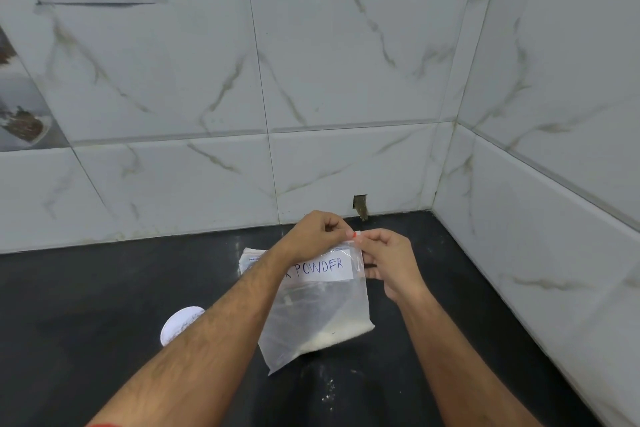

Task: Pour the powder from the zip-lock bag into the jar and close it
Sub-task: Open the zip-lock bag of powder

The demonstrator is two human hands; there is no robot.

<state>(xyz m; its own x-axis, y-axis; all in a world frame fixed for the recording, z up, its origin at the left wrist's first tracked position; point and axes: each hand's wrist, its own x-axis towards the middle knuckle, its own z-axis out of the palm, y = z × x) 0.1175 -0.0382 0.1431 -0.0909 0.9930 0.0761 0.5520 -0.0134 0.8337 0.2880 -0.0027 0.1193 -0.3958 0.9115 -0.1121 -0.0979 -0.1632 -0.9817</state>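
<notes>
A: While both hands are raised over the counter, what does each one have hold of?

B: The left hand is curled, its fingertips pinching the top edge of the zip-lock bag near the right corner. The right hand pinches the same top corner from the other side, thumb and forefinger closed on the plastic, the other fingers bent behind the bag's right edge. The two hands nearly meet at that corner, where a small red mark shows on the seal.

A: And the bag itself?

B: It hangs from those pinches, clear plastic, tilted so its lower left corner points down toward the counter. White powder is gathered along the bottom right.

A: Any writing?

B: A white label runs across the upper part of the bag. "POWDER" reads plainly in blue handwriting; the word before it is hidden by the left forearm, only its last letter showing, perhaps a K.

A: What about the jar?

B: I cannot make one out. A round white disc lies flat on the counter just left of the left forearm, partly covered by it; it may be a lid. Behind the bag, something pale and folded rests on the counter.

A: The surroundings?

B: A dark countertop with a few white specks below the bag, set in a corner of grey-veined white wall tiles. A small notch is cut in the tile at the counter line.
</notes>
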